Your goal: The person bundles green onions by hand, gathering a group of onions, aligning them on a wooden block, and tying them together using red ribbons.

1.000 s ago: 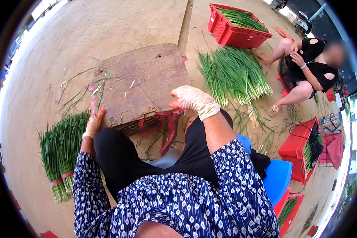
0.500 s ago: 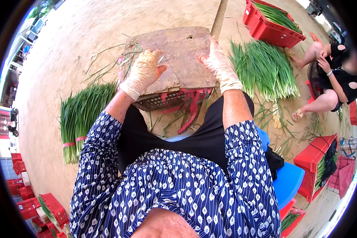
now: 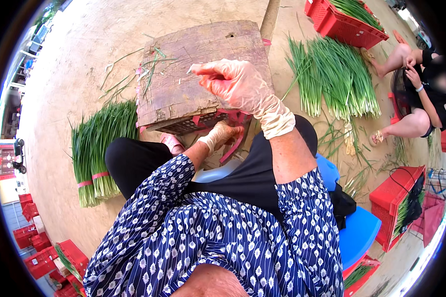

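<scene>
Left hand drops to the red strips as the right hand crosses inward

Since the earlier frame, the left hand has gone from above the wooden tabletop to below its front edge, while the right hand has left the right side and now hangs over the middle. Both wear thin, pale gloves. The left hand's fingers curl narrowly beside the strips; whether they grip one, I cannot tell. The right hand is half closed, thumb and fingertips drawn near each other, with a pale sliver by the tips; whether it is pinched or lies on the wood is unclear.

The strips hang by the left hand's fingers, below the right wrist, in front of the dark perforated crate. They look light, limp and hard to break, so a pinch at a free end should suit them. The tabletop seems stiff and rough; its splintered front edge makes the sides a sounder hold.

Tied chive bundles lie left of the left hand; a loose chive pile spreads right of the right hand.
</scene>
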Motion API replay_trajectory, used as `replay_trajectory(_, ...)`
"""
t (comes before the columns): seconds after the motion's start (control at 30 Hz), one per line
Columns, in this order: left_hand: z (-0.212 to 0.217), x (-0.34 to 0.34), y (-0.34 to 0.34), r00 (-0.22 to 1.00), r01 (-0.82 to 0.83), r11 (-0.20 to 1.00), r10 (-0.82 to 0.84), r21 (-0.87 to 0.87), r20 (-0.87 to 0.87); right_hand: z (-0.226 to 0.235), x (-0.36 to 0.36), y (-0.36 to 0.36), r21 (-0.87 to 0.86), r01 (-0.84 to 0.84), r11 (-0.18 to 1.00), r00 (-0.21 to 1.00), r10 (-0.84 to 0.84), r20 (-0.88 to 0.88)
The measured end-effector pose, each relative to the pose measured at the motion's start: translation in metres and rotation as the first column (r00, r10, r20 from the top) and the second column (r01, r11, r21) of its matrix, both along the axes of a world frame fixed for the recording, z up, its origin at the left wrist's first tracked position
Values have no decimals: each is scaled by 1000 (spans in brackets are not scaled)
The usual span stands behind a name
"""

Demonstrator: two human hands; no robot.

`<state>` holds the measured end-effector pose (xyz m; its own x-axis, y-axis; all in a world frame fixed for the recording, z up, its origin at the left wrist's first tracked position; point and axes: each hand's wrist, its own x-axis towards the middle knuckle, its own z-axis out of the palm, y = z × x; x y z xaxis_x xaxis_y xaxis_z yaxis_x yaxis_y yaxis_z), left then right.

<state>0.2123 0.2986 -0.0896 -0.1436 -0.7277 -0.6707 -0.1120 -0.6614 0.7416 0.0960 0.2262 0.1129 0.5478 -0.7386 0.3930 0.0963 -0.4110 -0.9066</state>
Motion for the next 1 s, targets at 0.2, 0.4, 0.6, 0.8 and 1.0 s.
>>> replay_trajectory(0.2, -26, 5, 13, 977, -192, 981, 189, -25, -98, -2, 16, 4, 78, -31, 997, 989, 41, -141)
replay_trajectory(0.4, -15, 23, 27, 992, -105, 986, 114, 127, -59, -6, 5, -20, -190, 340, 921, 864, -386, -323)
replay_trajectory(0.6, 50, 22, 15, 961, 264, 950, -245, -165, 127, -9, -6, -18, -178, 199, 964, 736, -267, -622)
replay_trajectory(0.8, 142, 43, -1, 976, 187, 863, -218, -469, -13, 1, -8, -8, 426, -146, 893, 735, 386, -557)
replay_trajectory(1.0, 182, 73, -5, 974, -76, 949, 5, -307, -225, 7, -14, -8, 452, -117, 884, 815, 346, -465)
